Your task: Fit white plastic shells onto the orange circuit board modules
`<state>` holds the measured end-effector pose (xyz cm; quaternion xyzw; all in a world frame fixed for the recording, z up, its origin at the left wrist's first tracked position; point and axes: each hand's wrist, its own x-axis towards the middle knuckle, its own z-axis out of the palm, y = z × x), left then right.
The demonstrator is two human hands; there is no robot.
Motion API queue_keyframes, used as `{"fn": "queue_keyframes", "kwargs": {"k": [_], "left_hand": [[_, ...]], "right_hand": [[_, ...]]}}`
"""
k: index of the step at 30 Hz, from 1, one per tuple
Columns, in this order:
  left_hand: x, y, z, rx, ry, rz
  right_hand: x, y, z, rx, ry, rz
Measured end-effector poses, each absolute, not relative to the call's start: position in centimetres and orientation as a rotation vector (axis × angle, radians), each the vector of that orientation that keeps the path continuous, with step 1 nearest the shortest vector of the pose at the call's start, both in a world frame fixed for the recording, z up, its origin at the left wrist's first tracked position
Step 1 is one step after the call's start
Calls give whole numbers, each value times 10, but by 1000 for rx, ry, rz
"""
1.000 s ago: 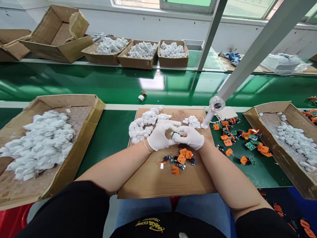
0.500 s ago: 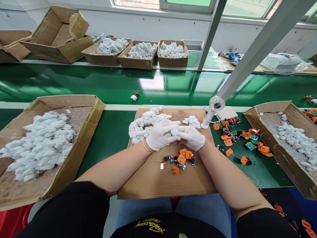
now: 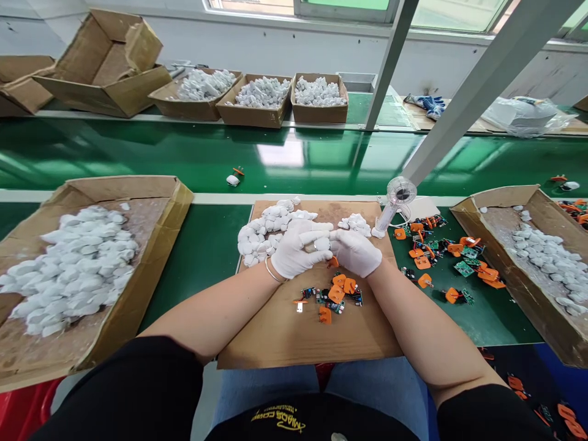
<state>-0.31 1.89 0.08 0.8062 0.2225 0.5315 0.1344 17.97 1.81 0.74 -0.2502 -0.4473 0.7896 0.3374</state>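
Observation:
My gloved left hand (image 3: 297, 248) is closed around a small smooth white lump (image 3: 322, 244), like putty, which shows between its fingers. My gloved right hand (image 3: 357, 252) meets it from the right with bent fingers; what they grip is hidden. An orange plate (image 3: 333, 262) pokes out just below the right fingertips, and I cannot tell whether it is held. Below the hands, orange plug plates with circuit boards (image 3: 337, 294) lie heaped on the cardboard sheet (image 3: 312, 343). Beyond my left hand is a pile of white lumps (image 3: 260, 236); a smaller white pile (image 3: 354, 223) is behind the right.
Cardboard trays of white lumps flank me, one left (image 3: 179, 214) and one right (image 3: 478, 211). A small clear fan (image 3: 401, 191) stands beside the sheet. More circuit boards (image 3: 465, 268) lie on the right. A white-and-orange piece (image 3: 233, 180) sits on the green conveyor (image 3: 184, 150).
The white-and-orange pieces on the conveyor have shifted left. My right fingers have drawn back slightly from the white lump, leaving more of it visible at my left fingers.

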Motion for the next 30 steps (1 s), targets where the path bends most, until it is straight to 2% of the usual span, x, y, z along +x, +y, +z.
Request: {"fn": "queue_keyframes", "kwargs": {"k": [4,9,16,22,30], "left_hand": [[-7,19,-5,2278,819,1638],[-4,19,-8,2231,946,1547],[-2,20,-4,2308,741,1335],[-1,20,-1,2334,687,1387],[-12,23,8,2309,611,1112]], "right_hand": [[187,23,10,-677,-1119,2070],[185,21,11,-754,-1204,1957],[189,23,10,-766,-1509,1868],[187,20,14,-871,-1522,1888],[194,22,26,-837,-1748,1804]]}}
